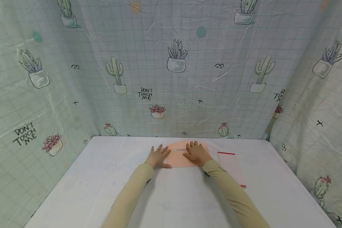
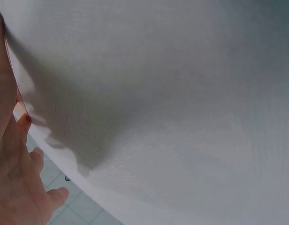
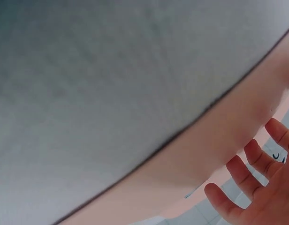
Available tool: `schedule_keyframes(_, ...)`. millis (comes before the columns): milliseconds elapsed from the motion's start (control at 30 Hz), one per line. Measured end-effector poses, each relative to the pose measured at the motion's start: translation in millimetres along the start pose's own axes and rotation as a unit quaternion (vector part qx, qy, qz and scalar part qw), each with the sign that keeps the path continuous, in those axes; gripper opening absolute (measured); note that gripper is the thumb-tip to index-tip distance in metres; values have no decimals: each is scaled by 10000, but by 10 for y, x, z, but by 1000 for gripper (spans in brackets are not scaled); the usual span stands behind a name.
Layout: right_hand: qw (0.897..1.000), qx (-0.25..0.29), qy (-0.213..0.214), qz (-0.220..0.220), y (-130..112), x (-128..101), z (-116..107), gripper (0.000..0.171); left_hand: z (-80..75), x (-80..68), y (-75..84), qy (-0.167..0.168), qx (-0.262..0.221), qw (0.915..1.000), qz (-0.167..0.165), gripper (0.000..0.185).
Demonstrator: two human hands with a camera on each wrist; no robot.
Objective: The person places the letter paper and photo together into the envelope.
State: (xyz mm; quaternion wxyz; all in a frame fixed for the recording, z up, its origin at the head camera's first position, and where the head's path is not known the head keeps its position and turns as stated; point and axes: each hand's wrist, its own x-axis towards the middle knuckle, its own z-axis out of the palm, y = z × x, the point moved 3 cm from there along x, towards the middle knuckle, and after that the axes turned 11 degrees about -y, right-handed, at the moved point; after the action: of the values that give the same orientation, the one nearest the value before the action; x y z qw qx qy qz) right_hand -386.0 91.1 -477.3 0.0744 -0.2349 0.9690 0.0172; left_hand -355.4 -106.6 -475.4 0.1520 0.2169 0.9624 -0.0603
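Observation:
A flat peach-coloured sheet (image 1: 182, 161) lies on the white table. Across its upper part lies a thin, pale stick-like thing (image 1: 179, 149), too small to identify, its right end close to the right hand's fingers. My left hand (image 1: 158, 157) rests at the sheet's left edge with fingers spread and thumb out along the near corner. On the right half of the sheet, my right hand (image 1: 198, 154) lies palm down, fingers apart and slightly bent. The right wrist view shows those fingers over the peach sheet (image 3: 149, 187), with nothing gripped.
Right of the sheet, by the right forearm, a flat, pale rectangle (image 1: 231, 167) with red strips at both ends lies on the table (image 1: 117, 177). A cactus-print curtain (image 1: 148, 47) encloses the back and both sides.

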Motion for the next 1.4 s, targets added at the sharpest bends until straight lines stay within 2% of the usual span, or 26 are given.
schedule_keyframes(167,10000,25,35,-50,-3,-46,-18,39,-5,-12,3,-29,-71,10000,3,88)
schedule_keyframes(300,9999,-44,-104,19,26,-74,-4,38,2,-5,0,-21,-63,10000,27,88)
schedule_keyframes(500,9986,285,-427,102,53,-170,-69,37,12,0,9,7,7,9999,118,87)
schedule_keyframes(633,9969,514,-603,-9,56,-263,-123,40,23,-7,17,-26,67,9999,116,86)
schedule_keyframes(767,9971,440,-605,-131,57,-343,-154,42,29,-5,10,-29,136,9999,102,86)
schedule_keyframes(1033,9975,543,-438,-115,116,-477,-184,43,57,30,-22,26,195,9997,140,86)
schedule_keyframes(1133,9974,639,-287,-189,136,-538,-203,42,50,31,-32,-35,57,9998,160,85)
schedule_keyframes(1300,9964,669,109,-512,158,-669,-227,38,7,11,-32,-303,-255,9991,140,86)
schedule_keyframes(1400,9948,643,400,-675,186,-752,-228,35,-19,15,-23,-365,-230,9990,143,84)
